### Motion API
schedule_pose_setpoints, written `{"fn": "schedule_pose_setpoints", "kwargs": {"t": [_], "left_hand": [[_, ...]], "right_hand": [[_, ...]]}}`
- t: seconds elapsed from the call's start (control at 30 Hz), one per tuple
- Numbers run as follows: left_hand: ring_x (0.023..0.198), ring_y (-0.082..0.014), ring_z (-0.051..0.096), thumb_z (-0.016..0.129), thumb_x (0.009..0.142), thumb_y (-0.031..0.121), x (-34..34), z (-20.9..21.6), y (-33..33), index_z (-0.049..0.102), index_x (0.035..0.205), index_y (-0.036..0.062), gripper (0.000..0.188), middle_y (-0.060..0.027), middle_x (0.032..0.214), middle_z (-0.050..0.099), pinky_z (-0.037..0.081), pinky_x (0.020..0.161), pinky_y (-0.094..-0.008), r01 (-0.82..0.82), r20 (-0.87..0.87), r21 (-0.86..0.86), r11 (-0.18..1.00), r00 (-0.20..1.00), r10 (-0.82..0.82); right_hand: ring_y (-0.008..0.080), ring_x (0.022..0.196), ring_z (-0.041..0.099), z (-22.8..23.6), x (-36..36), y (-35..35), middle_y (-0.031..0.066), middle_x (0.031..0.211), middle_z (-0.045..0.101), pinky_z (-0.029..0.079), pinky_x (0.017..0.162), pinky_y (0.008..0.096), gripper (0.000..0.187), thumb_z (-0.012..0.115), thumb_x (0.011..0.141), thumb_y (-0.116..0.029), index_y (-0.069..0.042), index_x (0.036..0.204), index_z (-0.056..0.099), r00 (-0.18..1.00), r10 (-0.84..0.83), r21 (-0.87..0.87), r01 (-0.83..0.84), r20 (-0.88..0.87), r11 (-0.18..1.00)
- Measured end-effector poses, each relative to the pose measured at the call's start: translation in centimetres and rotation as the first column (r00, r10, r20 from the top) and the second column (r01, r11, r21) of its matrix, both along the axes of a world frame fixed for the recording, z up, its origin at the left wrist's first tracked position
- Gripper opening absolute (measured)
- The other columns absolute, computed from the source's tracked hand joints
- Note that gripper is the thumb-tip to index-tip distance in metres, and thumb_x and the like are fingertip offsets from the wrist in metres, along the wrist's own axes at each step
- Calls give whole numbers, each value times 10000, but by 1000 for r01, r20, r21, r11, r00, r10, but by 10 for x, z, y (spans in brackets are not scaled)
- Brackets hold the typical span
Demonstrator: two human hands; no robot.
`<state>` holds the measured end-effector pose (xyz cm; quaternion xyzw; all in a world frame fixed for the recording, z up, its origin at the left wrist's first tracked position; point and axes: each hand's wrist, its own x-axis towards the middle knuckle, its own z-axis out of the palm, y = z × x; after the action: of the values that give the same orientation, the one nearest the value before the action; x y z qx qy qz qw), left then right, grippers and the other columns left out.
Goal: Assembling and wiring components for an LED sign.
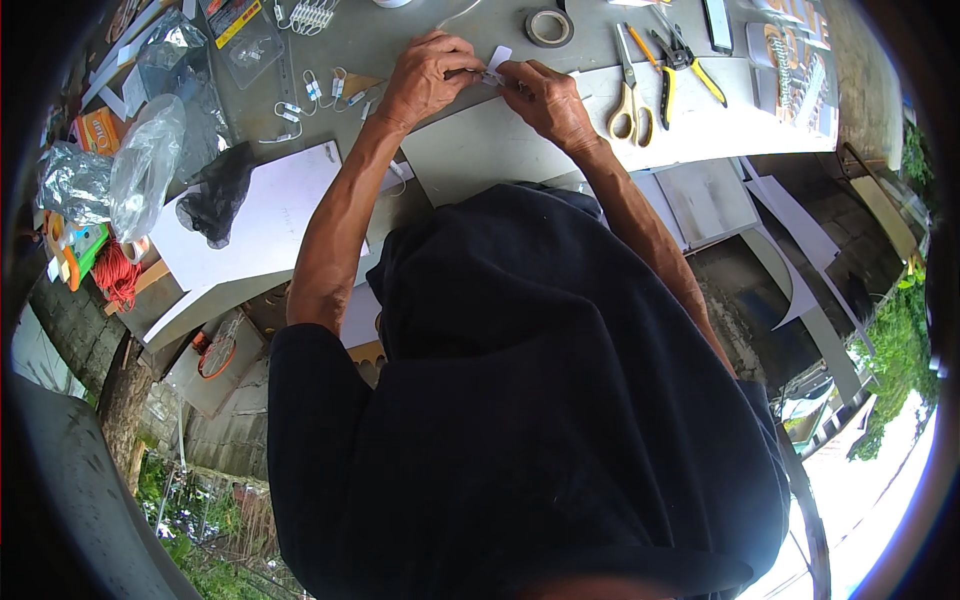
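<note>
My left hand [432,78] and my right hand [548,103] meet over the far part of the table, fingertips pinched together. Between them is a small white piece [499,57] with a rounded tab sticking up; its exact kind is too small to make out. Both hands appear to grip it, one from each side. A thin pale wire [462,14] lies just beyond the fingers. Left of my left hand lie several small white modules with wires [313,90]. A roll of dark tape [566,32] sits beyond my right hand.
Right of my hands lie scissors [622,118], yellow-and-black pliers [708,84] and a phone [718,25]. White sheets [260,215] cover the near table edge. Clear plastic bags [150,150], a black bag [222,195] and red cord [116,275] crowd the left.
</note>
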<state>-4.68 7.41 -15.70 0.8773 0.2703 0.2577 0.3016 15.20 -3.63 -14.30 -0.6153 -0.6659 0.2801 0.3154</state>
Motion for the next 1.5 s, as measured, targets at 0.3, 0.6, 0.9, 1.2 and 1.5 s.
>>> {"fn": "schedule_pose_setpoints", "kwargs": {"t": [0.3, 0.6, 0.9, 1.2, 1.5], "left_hand": [[934, -201, 641, 822, 705, 86, 1, 3, -2, 786, 900, 131, 203, 20, 927, 700, 539, 849, -355, -12, -23, 3, 1000, 1000, 12], [932, -199, 646, 826, 711, 94, 0, 0, 1, 783, 902, 136, 200, 27, 930, 703, 541, 851, -352, -5, -7, 20, 1000, 1000, 5], [954, -200, 643, 817, 731, 138, -1, -6, -1, 776, 907, 160, 183, 38, 946, 702, 496, 924, -364, -14, -12, -3, 1000, 1000, 14], [987, -207, 652, 827, 733, 136, -2, -5, -2, 765, 1014, 158, 290, 10, 1007, 713, 533, 907, -359, -26, -33, 51, 998, 999, 28], [957, -226, 637, 823, 757, 144, 5, 3, -5, 748, 970, 131, 226, 1, 965, 697, 510, 888, -362, -46, -2, 11, 999, 999, 46]], "right_hand": [[343, 769, 694, -5, -3, -1, 109, 899, 643, 583, 667, 439, 243, 707, 883, -123, -146, 1124, 684, 992, 56, 98, -67, 111, 993], [347, 766, 698, -7, -4, 0, 118, 929, 649, 593, 662, 431, 250, 689, 889, -113, -150, 1136, 683, 983, 73, 95, -90, 168, 991], [345, 779, 698, -8, -5, -2, 122, 966, 648, 593, 665, 436, 284, 674, 882, -81, -141, 1160, 666, 976, 93, 90, -113, 198, 990], [342, 779, 703, -11, -2, -2, 124, 992, 649, 593, 682, 428, 316, 639, 876, -33, -87, 1187, 642, 957, 151, 126, -186, 247, 974], [307, 848, 695, 6, 3, 6, 114, 996, 634, 593, 726, 394, 339, 621, 812, -9, -9, 1150, 643, 866, 306, 114, -377, 395, 919]]}}
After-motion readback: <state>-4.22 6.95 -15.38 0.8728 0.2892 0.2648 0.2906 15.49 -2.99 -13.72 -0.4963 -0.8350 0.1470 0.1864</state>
